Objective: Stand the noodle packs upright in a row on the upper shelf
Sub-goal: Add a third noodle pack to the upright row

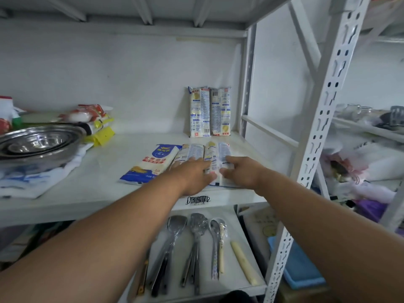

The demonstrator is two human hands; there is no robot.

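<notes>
Two noodle packs (209, 111) stand upright side by side against the back wall of the upper shelf (91, 184), near its right post. Three more packs lie flat in front of them: a blue and white one (150, 164) on the left, a pale one (189, 153) in the middle, and another pale one (217, 155) on the right. My left hand (194, 174) lies on the near ends of the middle and right packs. My right hand (239, 171) rests on the right pack, thumb at its near edge. Both hands touch that right pack; it lies flat on the shelf.
Nested steel bowls (37, 145) sit on a cloth at the shelf's left, with bagged goods (91, 119) behind. White slotted posts (323, 106) frame the right side. On the lower shelf lie wrapped spoons and spatulas (194, 246); a blue tray (299, 265) sits below right.
</notes>
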